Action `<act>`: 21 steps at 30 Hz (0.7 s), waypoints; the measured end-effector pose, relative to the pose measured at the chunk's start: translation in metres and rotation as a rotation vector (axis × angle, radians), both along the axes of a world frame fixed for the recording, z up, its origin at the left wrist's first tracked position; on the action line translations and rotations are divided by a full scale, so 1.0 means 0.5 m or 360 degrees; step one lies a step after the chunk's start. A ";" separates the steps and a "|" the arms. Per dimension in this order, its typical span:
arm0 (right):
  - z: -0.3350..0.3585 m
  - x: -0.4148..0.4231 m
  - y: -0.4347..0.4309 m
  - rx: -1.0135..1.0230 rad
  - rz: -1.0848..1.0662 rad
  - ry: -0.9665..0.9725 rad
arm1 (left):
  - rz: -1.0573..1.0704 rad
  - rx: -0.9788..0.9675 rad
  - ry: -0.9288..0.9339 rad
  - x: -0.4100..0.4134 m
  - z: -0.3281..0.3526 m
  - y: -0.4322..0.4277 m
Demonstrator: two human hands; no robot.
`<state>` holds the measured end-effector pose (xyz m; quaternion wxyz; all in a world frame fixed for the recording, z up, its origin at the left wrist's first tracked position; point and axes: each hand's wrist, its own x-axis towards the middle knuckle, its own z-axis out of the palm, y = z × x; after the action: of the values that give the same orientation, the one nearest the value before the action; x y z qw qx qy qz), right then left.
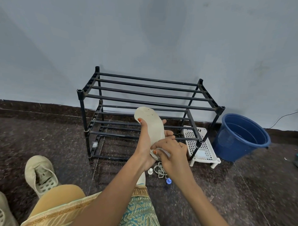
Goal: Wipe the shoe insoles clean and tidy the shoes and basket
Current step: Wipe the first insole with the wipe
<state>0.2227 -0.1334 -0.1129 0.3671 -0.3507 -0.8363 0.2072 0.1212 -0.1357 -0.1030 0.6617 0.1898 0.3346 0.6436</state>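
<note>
Left hand [146,143] grips insole [151,124] upright at frame centre, rack [145,102] at 12 o'clock behind, right hand [173,151] pinching cloth [163,151] on heel; looks light, floppy, best held along edges.

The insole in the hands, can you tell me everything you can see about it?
The insole is a pale beige, foot-shaped pad, thin and bendy-looking, with a few small dark marks near its rounded top end. It is held up in the air in front of the black shoe rack, standing almost on end. The left hand holds it from behind, thumb on its left edge. The right hand presses a small white cloth against its bottom end.
</note>
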 end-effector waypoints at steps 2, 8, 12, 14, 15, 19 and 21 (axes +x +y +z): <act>0.000 0.006 0.002 -0.0024 0.0084 0.0001 | 0.0024 0.0006 -0.0018 -0.001 -0.001 0.000; -0.004 0.031 0.005 0.0092 0.0174 -0.0210 | 0.0121 0.0000 -0.0003 0.000 -0.002 0.002; -0.007 0.043 0.014 0.0295 0.0110 -0.0336 | 0.0072 -0.0011 0.0075 -0.001 -0.002 0.001; -0.008 0.044 0.015 0.0349 0.0017 -0.0348 | 0.0053 -0.0003 0.0086 0.000 -0.002 0.000; -0.010 0.043 0.013 0.0360 -0.0021 -0.0340 | 0.0052 0.0000 0.0086 0.001 -0.002 0.000; -0.020 0.030 0.001 0.0324 -0.0108 -0.0248 | 0.0110 0.0010 0.0065 0.001 -0.002 0.003; -0.019 0.020 -0.006 0.0206 -0.0109 -0.0130 | 0.0151 0.0006 0.0032 0.001 -0.002 0.004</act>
<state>0.2325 -0.1365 -0.1226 0.3615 -0.3628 -0.8497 0.1254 0.1215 -0.1337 -0.1041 0.6266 0.1815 0.3486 0.6730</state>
